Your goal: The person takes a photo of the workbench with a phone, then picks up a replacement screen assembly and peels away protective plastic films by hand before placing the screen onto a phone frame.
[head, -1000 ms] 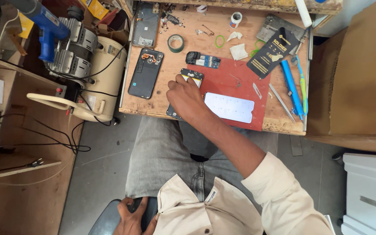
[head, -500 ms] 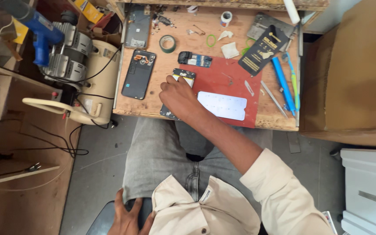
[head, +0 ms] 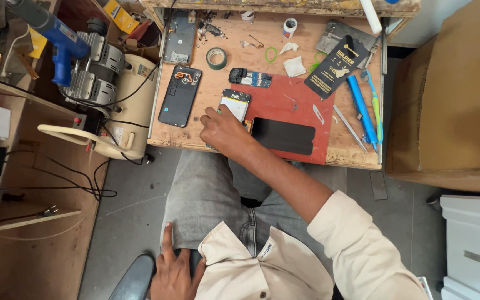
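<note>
My right hand [head: 224, 131] reaches over the front edge of the wooden bench [head: 356, 155] and lies on an opened phone with a white battery [head: 236, 102]. Its fingers are curled, and a small green tool tip [head: 218, 110] shows at the fingertips. Just right of the hand, a black screen panel [head: 283, 136] lies flat on a red mat [head: 284, 103]. My left hand [head: 172, 272] lies flat on my grey trouser leg, fingers spread, holding nothing.
On the bench lie a black phone back [head: 180, 95], another phone frame [head: 180, 38], a tape roll [head: 216, 58], a circuit board [head: 250, 77], a black packet [head: 339, 65] and blue tools [head: 362, 110]. A compressor [head: 104, 89] stands left, a cardboard box [head: 451, 100] right.
My right hand stays at the opened phone, shifting only slightly. The panel on the red mat looked pale before and now looks black. My left hand stays on my leg.
</note>
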